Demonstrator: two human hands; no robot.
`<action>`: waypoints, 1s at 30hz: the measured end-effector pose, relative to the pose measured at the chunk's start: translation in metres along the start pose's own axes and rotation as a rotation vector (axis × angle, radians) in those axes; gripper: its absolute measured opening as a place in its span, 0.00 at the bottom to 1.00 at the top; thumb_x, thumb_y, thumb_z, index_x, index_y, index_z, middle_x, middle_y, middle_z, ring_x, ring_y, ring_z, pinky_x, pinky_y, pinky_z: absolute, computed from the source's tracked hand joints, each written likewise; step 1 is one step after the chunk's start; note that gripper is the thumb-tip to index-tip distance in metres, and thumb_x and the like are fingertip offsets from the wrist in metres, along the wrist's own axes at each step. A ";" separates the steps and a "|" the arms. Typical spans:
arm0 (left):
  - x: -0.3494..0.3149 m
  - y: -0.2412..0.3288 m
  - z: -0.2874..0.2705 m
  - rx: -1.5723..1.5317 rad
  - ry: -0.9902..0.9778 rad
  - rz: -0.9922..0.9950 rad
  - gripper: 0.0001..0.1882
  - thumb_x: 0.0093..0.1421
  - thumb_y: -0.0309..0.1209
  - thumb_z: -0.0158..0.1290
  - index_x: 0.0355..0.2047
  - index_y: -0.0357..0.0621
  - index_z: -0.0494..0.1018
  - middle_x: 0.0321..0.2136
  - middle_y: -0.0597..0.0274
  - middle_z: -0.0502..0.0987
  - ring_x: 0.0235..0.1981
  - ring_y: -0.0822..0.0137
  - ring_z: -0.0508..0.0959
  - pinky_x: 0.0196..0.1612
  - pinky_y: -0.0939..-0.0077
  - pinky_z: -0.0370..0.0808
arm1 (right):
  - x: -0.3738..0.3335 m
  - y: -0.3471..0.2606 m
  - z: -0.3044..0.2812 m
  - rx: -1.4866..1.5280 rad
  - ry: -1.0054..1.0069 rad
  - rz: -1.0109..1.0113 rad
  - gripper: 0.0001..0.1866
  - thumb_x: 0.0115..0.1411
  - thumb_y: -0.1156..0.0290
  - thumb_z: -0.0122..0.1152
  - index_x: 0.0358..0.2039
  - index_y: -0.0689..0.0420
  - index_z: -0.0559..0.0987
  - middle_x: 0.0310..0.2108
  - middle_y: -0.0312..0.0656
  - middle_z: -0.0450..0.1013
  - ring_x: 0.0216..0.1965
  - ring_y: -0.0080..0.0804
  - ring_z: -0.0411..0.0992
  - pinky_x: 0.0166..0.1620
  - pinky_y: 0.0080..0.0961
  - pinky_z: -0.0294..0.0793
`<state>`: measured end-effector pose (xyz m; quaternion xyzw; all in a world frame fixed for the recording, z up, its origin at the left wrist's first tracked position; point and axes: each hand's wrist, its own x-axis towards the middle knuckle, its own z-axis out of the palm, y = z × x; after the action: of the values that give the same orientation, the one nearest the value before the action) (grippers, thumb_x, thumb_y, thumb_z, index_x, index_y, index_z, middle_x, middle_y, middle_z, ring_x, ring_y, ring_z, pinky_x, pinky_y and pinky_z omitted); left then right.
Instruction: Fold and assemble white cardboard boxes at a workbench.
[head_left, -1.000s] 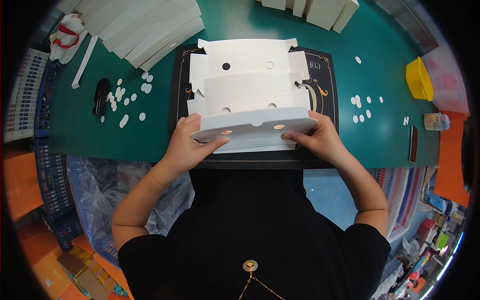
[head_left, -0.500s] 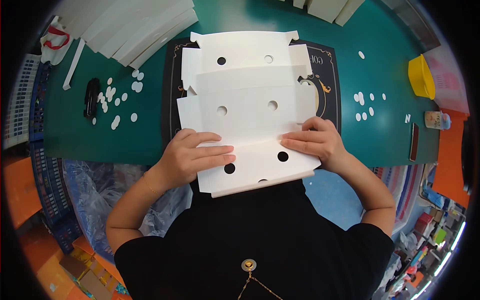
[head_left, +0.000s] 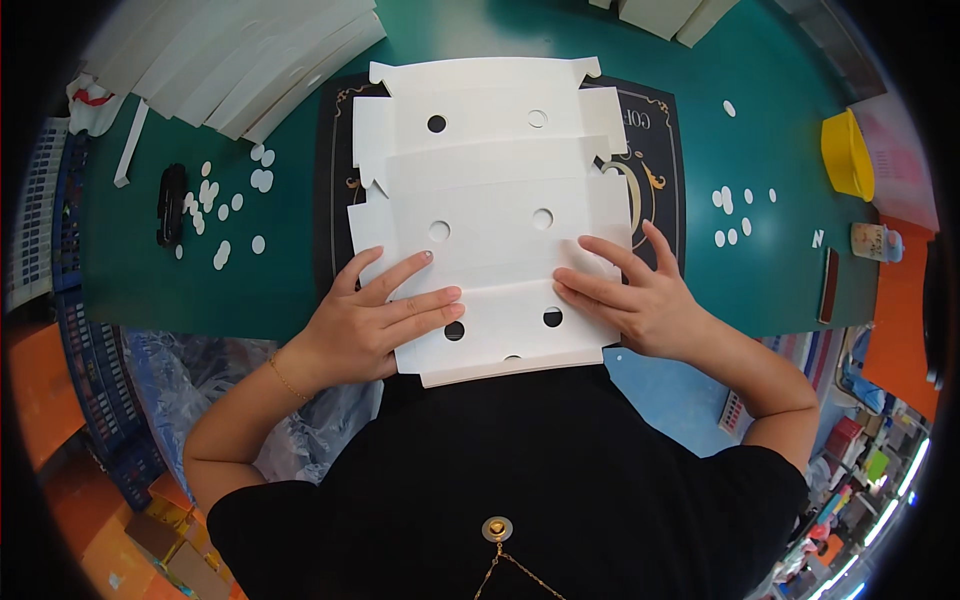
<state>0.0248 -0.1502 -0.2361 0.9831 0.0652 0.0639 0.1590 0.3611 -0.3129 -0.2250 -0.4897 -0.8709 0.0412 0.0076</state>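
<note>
In front of me lies a white die-cut cardboard box blank (head_left: 485,190), spread out with creases across it and notched flaps along its sides. Round holes run down it in pairs; some look dark, others pale. Its near panel overhangs the table edge toward my body. My left hand (head_left: 375,320) rests on the near left part, fingers spread on the card. On the near right part my right hand (head_left: 645,300) lies with its fingers spread too. Underneath is a black mat (head_left: 655,130) with gold ornament, mostly covered by the blank.
White card discs (head_left: 259,244) are scattered at left beside a black tool (head_left: 171,205), with more discs (head_left: 726,200) at right. Stacked white cardboard (head_left: 240,60) fills the far left. A yellow container (head_left: 847,155), a small jar (head_left: 870,240) and a dark flat object (head_left: 829,285) line the right edge.
My right hand has opened from gripping the blank's right edge to lying spread on it. My left fingers have spread wider. The near panel lies slightly flatter and the blank has shifted a little left.
</note>
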 end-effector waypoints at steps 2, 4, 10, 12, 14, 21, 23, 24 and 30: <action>-0.001 0.004 0.000 -0.025 -0.004 -0.030 0.34 0.47 0.38 0.69 0.58 0.64 0.76 0.61 0.80 0.73 0.67 0.66 0.65 0.71 0.52 0.49 | 0.001 0.000 0.005 -0.014 -0.018 -0.006 0.37 0.47 0.72 0.70 0.61 0.42 0.77 0.65 0.23 0.68 0.71 0.35 0.58 0.71 0.62 0.33; -0.003 0.010 -0.003 -0.059 -0.089 -0.087 0.45 0.40 0.44 0.72 0.62 0.65 0.71 0.63 0.80 0.71 0.68 0.66 0.63 0.74 0.46 0.40 | 0.003 -0.004 0.009 0.002 -0.010 0.021 0.40 0.49 0.73 0.69 0.66 0.40 0.71 0.68 0.24 0.64 0.74 0.35 0.51 0.70 0.64 0.19; -0.012 0.017 0.010 0.101 -0.005 -0.072 0.51 0.36 0.45 0.74 0.64 0.64 0.68 0.65 0.79 0.68 0.70 0.63 0.60 0.74 0.44 0.42 | 0.003 -0.019 0.001 0.094 -0.073 0.137 0.41 0.53 0.77 0.64 0.69 0.40 0.67 0.70 0.24 0.61 0.76 0.34 0.47 0.69 0.66 0.16; -0.010 0.018 0.007 0.112 -0.028 -0.070 0.52 0.36 0.45 0.74 0.65 0.63 0.67 0.66 0.78 0.67 0.70 0.62 0.60 0.74 0.43 0.43 | 0.001 -0.022 0.005 0.029 -0.064 0.144 0.42 0.53 0.77 0.64 0.69 0.39 0.66 0.71 0.25 0.59 0.76 0.34 0.46 0.70 0.68 0.20; -0.009 0.021 0.005 0.120 -0.055 -0.081 0.53 0.35 0.44 0.74 0.65 0.62 0.66 0.66 0.76 0.67 0.70 0.61 0.60 0.74 0.43 0.44 | 0.003 -0.020 0.000 -0.028 -0.058 0.142 0.42 0.53 0.78 0.63 0.69 0.39 0.65 0.72 0.25 0.58 0.76 0.34 0.45 0.70 0.70 0.24; -0.014 0.032 0.017 0.159 0.039 -0.050 0.53 0.37 0.40 0.74 0.66 0.54 0.65 0.66 0.68 0.66 0.70 0.58 0.61 0.73 0.49 0.50 | 0.028 0.025 -0.073 0.604 -0.139 0.009 0.31 0.54 0.84 0.56 0.59 0.49 0.77 0.67 0.43 0.65 0.71 0.43 0.58 0.69 0.53 0.57; -0.013 0.031 0.020 0.146 0.069 -0.037 0.46 0.44 0.43 0.71 0.64 0.50 0.67 0.65 0.65 0.68 0.68 0.58 0.63 0.71 0.49 0.54 | 0.059 0.044 -0.067 0.537 0.126 0.196 0.22 0.58 0.76 0.64 0.55 0.56 0.79 0.56 0.45 0.74 0.58 0.43 0.70 0.62 0.36 0.68; -0.013 0.031 0.020 0.150 0.069 -0.034 0.46 0.44 0.43 0.71 0.64 0.50 0.67 0.65 0.65 0.68 0.68 0.58 0.63 0.71 0.49 0.54 | 0.077 0.052 -0.063 0.403 0.162 0.242 0.20 0.62 0.70 0.65 0.55 0.56 0.78 0.53 0.45 0.75 0.55 0.43 0.72 0.61 0.34 0.70; -0.009 0.036 0.024 0.203 0.146 -0.038 0.44 0.47 0.49 0.68 0.63 0.46 0.68 0.64 0.63 0.70 0.58 0.61 0.70 0.65 0.59 0.62 | 0.148 0.065 -0.060 0.456 -0.353 0.456 0.38 0.47 0.45 0.77 0.52 0.58 0.77 0.49 0.48 0.75 0.55 0.43 0.71 0.53 0.34 0.73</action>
<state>0.0228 -0.1929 -0.2476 0.9854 0.1014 0.1253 0.0547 0.3433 -0.1491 -0.1742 -0.6425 -0.6956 0.3187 -0.0434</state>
